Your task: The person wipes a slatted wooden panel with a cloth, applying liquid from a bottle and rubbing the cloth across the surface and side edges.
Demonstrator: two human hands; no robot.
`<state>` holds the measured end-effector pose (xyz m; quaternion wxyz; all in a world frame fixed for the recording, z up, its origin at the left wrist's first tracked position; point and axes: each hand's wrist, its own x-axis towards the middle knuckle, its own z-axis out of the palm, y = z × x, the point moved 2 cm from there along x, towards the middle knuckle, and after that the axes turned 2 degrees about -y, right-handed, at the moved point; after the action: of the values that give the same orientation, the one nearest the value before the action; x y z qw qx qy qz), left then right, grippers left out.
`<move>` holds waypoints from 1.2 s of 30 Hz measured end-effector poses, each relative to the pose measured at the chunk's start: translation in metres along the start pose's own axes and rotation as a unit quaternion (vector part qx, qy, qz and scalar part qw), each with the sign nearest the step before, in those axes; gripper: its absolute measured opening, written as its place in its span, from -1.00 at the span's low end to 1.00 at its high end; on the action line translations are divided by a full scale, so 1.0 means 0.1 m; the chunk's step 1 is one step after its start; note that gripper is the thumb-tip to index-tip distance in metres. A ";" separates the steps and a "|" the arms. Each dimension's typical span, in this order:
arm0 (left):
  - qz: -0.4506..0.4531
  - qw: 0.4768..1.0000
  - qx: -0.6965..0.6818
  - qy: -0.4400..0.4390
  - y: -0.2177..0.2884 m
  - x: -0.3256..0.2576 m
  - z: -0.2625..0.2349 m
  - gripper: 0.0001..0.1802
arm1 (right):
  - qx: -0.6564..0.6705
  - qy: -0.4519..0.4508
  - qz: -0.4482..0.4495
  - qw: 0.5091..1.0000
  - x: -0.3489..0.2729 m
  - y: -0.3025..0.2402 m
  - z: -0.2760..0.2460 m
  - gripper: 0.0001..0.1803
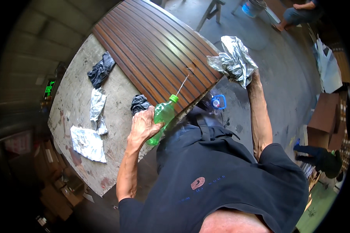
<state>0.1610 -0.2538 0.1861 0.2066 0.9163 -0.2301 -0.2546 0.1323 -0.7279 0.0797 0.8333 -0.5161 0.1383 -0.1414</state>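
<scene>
My left hand (143,126) is wrapped round a green plastic bottle (164,116), tilted with its green cap toward the panel. A thin stream of clear liquid (182,84) runs from the cap onto a brown grooved wooden panel (155,42), making a small wet spot. Beyond the panel's right end, my right hand (255,77) grips a crumpled silvery-white cloth (237,60); the cloth hides most of its fingers. Just behind my left hand, a dark crumpled rag (140,104) lies at the panel's edge.
The panel rests on a stained grey table (120,116). Another dark rag (102,70) and white cloths (88,143) lie there. A blue-handled container (218,102) stands below the panel's edge. Two people (305,15) are farther off at right, near brown boxes (323,116).
</scene>
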 end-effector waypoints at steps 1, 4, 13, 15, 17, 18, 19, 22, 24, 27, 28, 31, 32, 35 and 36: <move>0.014 1.000 0.011 -0.012 0.03 0.06 0.01 -0.47 | -0.010 0.003 -0.007 1.000 -0.02 -0.02 -0.09 -0.18; 0.036 0.998 0.032 -0.047 0.14 0.21 0.01 -0.48 | -0.013 0.008 -0.015 1.000 -0.17 -0.04 -0.13 -0.16; -0.026 0.989 0.099 -0.106 0.15 0.28 -0.21 -0.45 | -0.008 -0.009 -0.023 1.000 -0.26 -0.08 0.02 -0.04; -0.035 0.986 0.105 -0.128 0.12 0.19 -0.27 -0.45 | 0.015 -0.011 -0.016 1.000 -0.22 -0.03 -0.05 -0.32; -0.045 0.984 0.105 -0.140 0.04 0.06 -0.27 -0.44 | 0.050 0.042 0.044 0.997 -0.22 -0.07 0.29 -0.59; -0.049 0.984 0.101 -0.138 0.01 0.05 -0.26 -0.44 | 0.049 0.037 0.047 0.997 -0.23 -0.08 0.40 -0.59; -0.045 0.991 0.069 -0.107 -0.03 0.02 -0.24 -0.44 | 0.009 0.033 0.050 0.998 -0.22 -0.06 0.48 -0.57; -0.046 0.997 0.031 -0.062 -0.20 -0.04 -0.22 -0.44 | -0.275 0.055 0.054 0.958 -0.20 0.04 0.91 -0.56; 0.016 0.999 -0.047 0.014 -0.33 -0.10 -0.21 -0.50 | -0.646 -0.028 -0.166 0.744 -0.26 0.23 1.19 -0.53; -0.005 0.995 -0.088 0.054 -0.50 -0.27 -0.26 -0.44 | -0.748 -0.161 -0.151 0.626 -0.40 0.52 1.66 -0.47; 0.006 0.990 -0.098 0.098 -0.52 -0.32 -0.28 -0.41 | -0.762 -0.173 -0.181 0.597 -0.41 0.69 1.71 -0.46; -0.027 0.976 -0.168 0.136 -0.46 -0.33 -0.44 -0.44 | -0.735 -0.198 -0.258 0.595 0.10 0.98 2.01 -0.37; -0.034 0.953 -0.248 0.169 -0.48 -0.37 -0.47 -0.47 | -0.725 -0.193 -0.287 0.595 0.20 1.01 2.20 -0.37; -0.040 0.928 -0.202 0.311 -0.85 -0.61 -0.42 -0.50 | -0.719 -0.327 -0.237 0.566 -0.16 1.15 2.49 -0.30; -0.050 0.912 -0.177 0.368 -0.99 -0.67 -0.36 -0.49 | -0.737 -0.361 -0.262 0.508 -0.48 1.20 2.43 -0.30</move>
<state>0.1612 -0.1290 0.1906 0.4224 0.9038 -0.0429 0.0538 0.1906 -0.4590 0.0806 0.0558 -0.9635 -0.2620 -0.0020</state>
